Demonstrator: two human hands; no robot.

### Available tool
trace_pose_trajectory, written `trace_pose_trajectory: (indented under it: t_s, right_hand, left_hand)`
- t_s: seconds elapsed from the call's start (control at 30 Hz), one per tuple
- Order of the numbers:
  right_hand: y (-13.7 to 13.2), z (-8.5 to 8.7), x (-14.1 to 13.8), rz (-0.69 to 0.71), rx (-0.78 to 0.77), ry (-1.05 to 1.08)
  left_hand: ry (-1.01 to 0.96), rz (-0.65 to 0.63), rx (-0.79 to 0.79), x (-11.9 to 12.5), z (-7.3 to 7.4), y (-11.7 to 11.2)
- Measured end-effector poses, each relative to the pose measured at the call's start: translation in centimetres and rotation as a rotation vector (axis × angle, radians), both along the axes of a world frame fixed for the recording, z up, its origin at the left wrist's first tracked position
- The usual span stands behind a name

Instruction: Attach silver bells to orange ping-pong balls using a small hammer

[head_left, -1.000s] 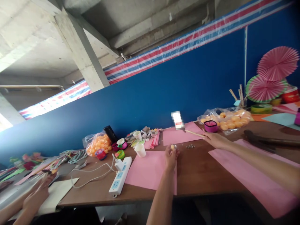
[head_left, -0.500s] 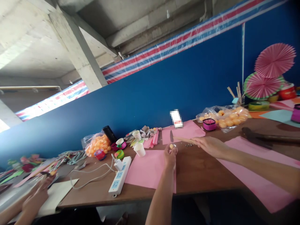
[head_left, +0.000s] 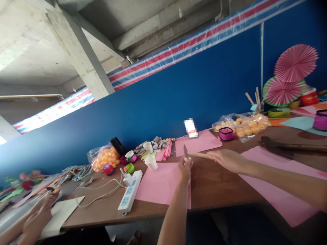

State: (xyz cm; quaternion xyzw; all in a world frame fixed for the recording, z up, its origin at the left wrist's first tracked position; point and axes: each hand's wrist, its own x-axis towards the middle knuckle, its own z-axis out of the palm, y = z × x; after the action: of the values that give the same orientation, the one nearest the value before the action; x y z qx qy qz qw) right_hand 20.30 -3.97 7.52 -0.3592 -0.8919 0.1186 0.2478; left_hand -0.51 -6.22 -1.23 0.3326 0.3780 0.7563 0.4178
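My right hand (head_left: 223,159) is closed around the light wooden handle of a small hammer (head_left: 200,154). The hammer's thin dark head reaches over to my left hand (head_left: 184,170). Between the pinched fingertips of that hand is a small round object (head_left: 187,159), pale yellowish with a shiny side. The hammer head's lower end is at or just above this object; whether they touch I cannot tell. Both hands are over the brown table (head_left: 212,183), my left one by the right edge of a pink paper sheet (head_left: 158,185).
A white paper cup (head_left: 151,163) and a power strip (head_left: 130,192) stand to the left. Bagged orange balls (head_left: 106,158) lie farther left, more (head_left: 246,129) at back right. A heavy dark-headed tool (head_left: 278,149) rests at right. Another person's hands (head_left: 38,216) work at far left.
My right hand has tilted the hammer, and its head has come down to the small round object in my left hand. The view has shifted slightly.
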Motion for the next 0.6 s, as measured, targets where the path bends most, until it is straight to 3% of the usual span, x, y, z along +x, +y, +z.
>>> trace_pose_trajectory:
  t_s: [0.27,0.43,0.6]
  right_hand:
    - [-0.1,0.54,0.02,0.056,-0.057,-0.021]
    - [0.02,0.23,0.07,0.032,-0.026,0.047]
    - [-0.26,0.08,0.06,0.058,-0.006,-0.021]
  left_hand:
    - [0.006,-0.008,0.018,-0.01,0.12,-0.11]
    - [0.004,-0.025,0.027,0.02,0.33,-0.27]
    - [-0.006,-0.009,0.006,0.03,0.16,-0.21]
